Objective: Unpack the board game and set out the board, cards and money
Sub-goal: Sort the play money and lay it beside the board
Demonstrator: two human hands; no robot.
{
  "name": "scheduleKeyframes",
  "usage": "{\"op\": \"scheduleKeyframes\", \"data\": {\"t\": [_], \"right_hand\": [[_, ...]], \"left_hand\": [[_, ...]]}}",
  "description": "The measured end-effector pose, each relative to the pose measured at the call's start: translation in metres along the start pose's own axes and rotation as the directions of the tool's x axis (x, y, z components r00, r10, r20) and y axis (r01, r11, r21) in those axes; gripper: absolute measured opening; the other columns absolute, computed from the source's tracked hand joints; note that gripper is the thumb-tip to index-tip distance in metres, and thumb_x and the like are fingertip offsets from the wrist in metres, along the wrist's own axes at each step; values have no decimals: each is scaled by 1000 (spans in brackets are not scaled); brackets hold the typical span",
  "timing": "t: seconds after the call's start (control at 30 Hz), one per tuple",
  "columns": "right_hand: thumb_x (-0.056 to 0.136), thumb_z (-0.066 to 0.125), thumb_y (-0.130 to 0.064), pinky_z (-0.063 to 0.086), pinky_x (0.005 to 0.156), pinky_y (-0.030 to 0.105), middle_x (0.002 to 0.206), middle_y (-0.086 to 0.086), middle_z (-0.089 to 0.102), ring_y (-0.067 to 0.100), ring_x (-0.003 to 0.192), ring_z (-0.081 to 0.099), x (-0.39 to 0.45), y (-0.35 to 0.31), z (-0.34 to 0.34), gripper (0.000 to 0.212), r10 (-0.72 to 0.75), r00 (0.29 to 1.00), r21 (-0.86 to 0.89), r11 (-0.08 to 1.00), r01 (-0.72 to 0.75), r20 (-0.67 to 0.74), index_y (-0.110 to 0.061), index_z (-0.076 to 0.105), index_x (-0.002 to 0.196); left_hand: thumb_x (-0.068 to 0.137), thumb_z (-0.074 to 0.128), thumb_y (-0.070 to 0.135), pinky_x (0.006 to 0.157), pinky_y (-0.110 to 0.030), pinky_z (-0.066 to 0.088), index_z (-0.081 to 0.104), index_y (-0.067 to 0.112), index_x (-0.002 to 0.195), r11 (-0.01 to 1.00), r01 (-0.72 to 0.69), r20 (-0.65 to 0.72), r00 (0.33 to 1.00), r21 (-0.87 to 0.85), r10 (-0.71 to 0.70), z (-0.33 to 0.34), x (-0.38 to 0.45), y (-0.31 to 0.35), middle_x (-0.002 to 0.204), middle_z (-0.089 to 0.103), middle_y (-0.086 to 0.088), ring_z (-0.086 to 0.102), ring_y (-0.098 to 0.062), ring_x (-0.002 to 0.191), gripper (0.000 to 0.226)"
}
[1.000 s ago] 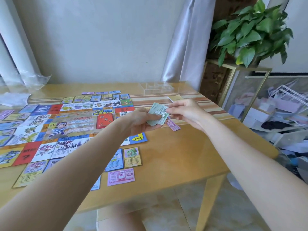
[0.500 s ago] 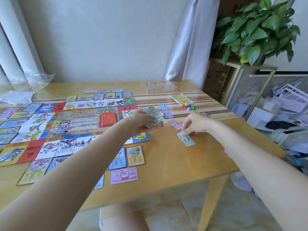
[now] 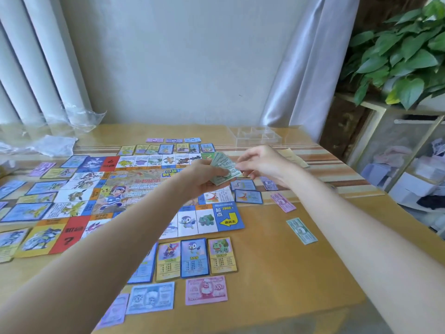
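The colourful game board (image 3: 120, 189) lies flat on the wooden table (image 3: 277, 273), with picture cards (image 3: 195, 257) laid around its edges. My left hand (image 3: 202, 179) grips a fanned stack of green play money (image 3: 224, 168) above the board's right side. My right hand (image 3: 262, 162) pinches the top green note of that stack. One green note (image 3: 301, 230) lies alone on the table to the right. A pink 1000 note (image 3: 206, 290) and a blue note (image 3: 150, 297) lie near the front edge. A small pink note (image 3: 283, 202) lies right of the board.
A clear plastic compartment tray (image 3: 255, 135) stands at the back of the table. Crumpled plastic wrap (image 3: 55, 145) lies at the back left. A potted plant (image 3: 404, 54) on a shelf stands to the right, beyond the table's right edge.
My right hand left the single green note on the table and rose back to the stack in my left hand, where it now pinches the top note.
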State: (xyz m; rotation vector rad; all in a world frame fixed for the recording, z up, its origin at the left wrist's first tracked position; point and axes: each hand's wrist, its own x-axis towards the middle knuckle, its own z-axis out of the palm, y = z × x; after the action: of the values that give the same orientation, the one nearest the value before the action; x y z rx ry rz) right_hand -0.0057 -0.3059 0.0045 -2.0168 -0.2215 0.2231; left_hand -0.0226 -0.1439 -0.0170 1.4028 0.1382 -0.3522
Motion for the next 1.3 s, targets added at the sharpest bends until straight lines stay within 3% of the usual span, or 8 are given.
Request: {"op": "scheduleKeyframes", "data": {"t": [0.27, 0.5, 0.6, 0.77, 1.0, 1.13, 1.23, 1.3], "right_hand": [[80, 68, 2, 37, 42, 17, 65, 8, 56, 10, 47, 50, 108, -47, 69, 20, -74, 996, 45, 996, 71, 57, -12, 55, 77], [79, 65, 5, 31, 38, 18, 65, 5, 55, 11, 48, 47, 231, -79, 162, 26, 18, 999, 227, 974, -7, -46, -15, 51, 71], [80, 63, 1, 36, 40, 18, 77, 7, 59, 14, 54, 51, 272, -78, 197, 25, 24, 989, 88, 996, -11, -145, -16, 52, 66], [85, 51, -1, 54, 76, 32, 98, 11, 67, 29, 88, 65, 315, -71, 232, 19, -67, 974, -233, 972, 14, -217, -11, 67, 83], [88, 46, 1, 41, 74, 33, 117, 15, 55, 31, 109, 50, 333, -53, 254, 24, -189, 972, -661, 749, 49, -142, -6, 62, 105], [90, 48, -2, 37, 79, 32, 119, 13, 48, 29, 114, 44, 318, -77, 250, 18, -304, 940, -654, 745, 132, -156, -3, 61, 102], [93, 53, -18, 41, 71, 26, 96, 6, 59, 19, 88, 54, 287, -109, 260, 19, -213, 964, -240, 939, 247, 160, -3, 62, 100], [92, 57, -24, 45, 59, 20, 81, 4, 60, 14, 69, 54, 259, -122, 274, 24, -144, 876, -35, 983, 180, 460, -1, 61, 99]], "left_hand": [[91, 55, 5, 56, -21, 57, 59, -1, 95, 996, -83, -147, 986, -41, 77, -97, 40, 44, 90, 63, -15, 65, -16, 69, 8], [94, 50, 4, 57, -22, 56, 56, -2, 87, 956, -261, -457, 872, -134, 174, -219, 61, 67, 68, 68, -12, 66, -14, 53, 11], [92, 51, 2, 62, -23, 56, 56, -2, 86, 956, -265, -514, 841, -122, 168, -260, 62, 65, 59, 69, -7, 68, -13, 54, 9], [90, 52, -3, 59, -23, 57, 52, -6, 103, 954, -257, -562, 817, -154, 129, -289, 62, 61, 84, 63, -17, 67, -13, 52, 13], [89, 53, -4, 60, -24, 56, 51, -8, 111, 972, -194, -555, 827, -130, 91, -303, 68, 49, 85, 64, -17, 68, -14, 55, 23], [88, 52, -8, 59, -24, 56, 50, -7, 108, 975, -165, -548, 834, -148, 58, -303, 61, 47, 86, 61, -16, 66, -18, 65, 20], [88, 53, -8, 56, -20, 55, 50, -9, 114, 975, -185, -576, 813, -122, 82, -308, 49, 48, 84, 61, -14, 61, -19, 70, 26], [87, 54, -8, 58, -19, 55, 51, -9, 116, 972, -213, -593, 797, -103, 112, -314, 37, 48, 85, 60, -13, 60, -19, 73, 29]]}}
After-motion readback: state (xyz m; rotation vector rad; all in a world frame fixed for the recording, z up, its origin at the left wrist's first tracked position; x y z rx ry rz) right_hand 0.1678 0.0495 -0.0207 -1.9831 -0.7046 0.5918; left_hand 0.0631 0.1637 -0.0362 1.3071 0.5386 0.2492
